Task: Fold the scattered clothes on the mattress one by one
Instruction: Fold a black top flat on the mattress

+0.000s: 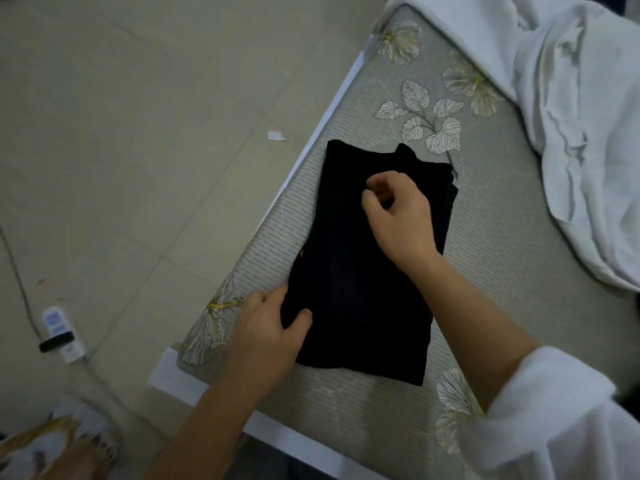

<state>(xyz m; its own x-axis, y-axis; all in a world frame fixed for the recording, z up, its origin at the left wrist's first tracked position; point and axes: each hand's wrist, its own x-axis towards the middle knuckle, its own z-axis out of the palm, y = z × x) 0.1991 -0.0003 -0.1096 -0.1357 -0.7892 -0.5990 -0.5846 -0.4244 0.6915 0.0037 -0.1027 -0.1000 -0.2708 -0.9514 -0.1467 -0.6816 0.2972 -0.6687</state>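
Head view showed the folded black garment (363, 289) on the mattress (502, 254), its long axis running from the left hand (266, 327), which gripped the near corner with the thumb on top, away to the right hand (398, 216). That hand was curled over the far half, and whether its fingertips pinched cloth could not be told. Any next fold would likely bring the far end toward the left fingers.

Black garment (360, 271) folded flat near mattress (512, 258) corner, white clothes (588, 133) crumpled at far side
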